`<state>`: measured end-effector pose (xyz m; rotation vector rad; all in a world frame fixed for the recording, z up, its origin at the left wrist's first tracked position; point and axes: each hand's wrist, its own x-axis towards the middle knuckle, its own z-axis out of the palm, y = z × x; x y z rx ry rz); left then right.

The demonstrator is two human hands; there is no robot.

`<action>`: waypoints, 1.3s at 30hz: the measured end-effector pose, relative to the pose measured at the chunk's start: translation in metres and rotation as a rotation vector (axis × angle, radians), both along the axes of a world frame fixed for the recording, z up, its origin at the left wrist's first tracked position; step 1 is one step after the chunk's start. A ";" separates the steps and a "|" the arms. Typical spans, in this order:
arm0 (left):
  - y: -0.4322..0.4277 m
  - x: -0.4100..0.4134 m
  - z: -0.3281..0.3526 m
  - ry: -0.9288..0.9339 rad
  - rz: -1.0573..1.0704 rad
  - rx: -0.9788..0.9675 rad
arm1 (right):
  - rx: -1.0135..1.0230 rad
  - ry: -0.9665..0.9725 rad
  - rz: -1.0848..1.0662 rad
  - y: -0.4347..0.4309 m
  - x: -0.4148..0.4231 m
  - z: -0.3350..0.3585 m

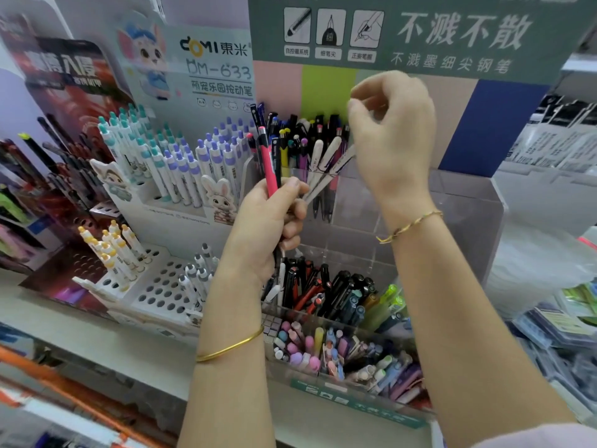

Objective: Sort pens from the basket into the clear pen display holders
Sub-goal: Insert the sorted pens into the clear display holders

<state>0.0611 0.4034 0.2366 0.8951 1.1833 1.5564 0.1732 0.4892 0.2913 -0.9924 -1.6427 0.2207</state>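
Note:
My left hand point(271, 221) grips a bunch of pens upright in front of the clear tiered pen holder point(458, 205). A pink pen point(268, 163) sticks up highest from the bunch. Above the holder's top tier my right hand point(391, 134) is raised with curled fingers. A white pen point(336, 168) slants from under that hand down toward my left thumb, and the hand seems to hold its upper end. Other white, black and coloured pens point(300, 140) stand in the top tier. The basket is out of view.
The holder's middle tier holds black and red pens point(323, 286); the front tier holds pastel pens point(323, 350). A white display of teal and purple click pens point(181, 156) stands to the left. Packaged goods point(555, 324) and a clear plastic bag point(533, 253) lie right.

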 end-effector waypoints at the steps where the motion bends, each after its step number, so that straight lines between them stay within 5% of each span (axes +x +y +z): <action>1: 0.000 0.002 0.000 0.013 -0.033 0.009 | -0.054 0.027 0.062 -0.002 0.004 0.001; 7: 0.004 0.021 -0.004 0.177 -0.232 0.034 | -0.541 0.006 0.454 -0.018 0.018 -0.009; 12: 0.005 0.025 -0.008 0.219 -0.298 0.000 | -0.704 0.063 0.660 -0.013 0.036 -0.016; 18: 0.006 0.022 -0.006 0.134 -0.090 -0.092 | -0.326 0.471 0.260 -0.001 0.037 -0.013; 24: 0.009 0.015 -0.009 0.122 0.127 -0.091 | 0.052 0.458 0.116 -0.002 0.026 -0.010; 35: 0.013 0.017 -0.008 0.128 0.091 -0.065 | 0.016 0.035 0.089 0.012 -0.001 -0.007; 39: 0.013 0.019 -0.005 0.054 0.082 -0.043 | 0.008 -0.250 -0.113 0.014 -0.007 -0.016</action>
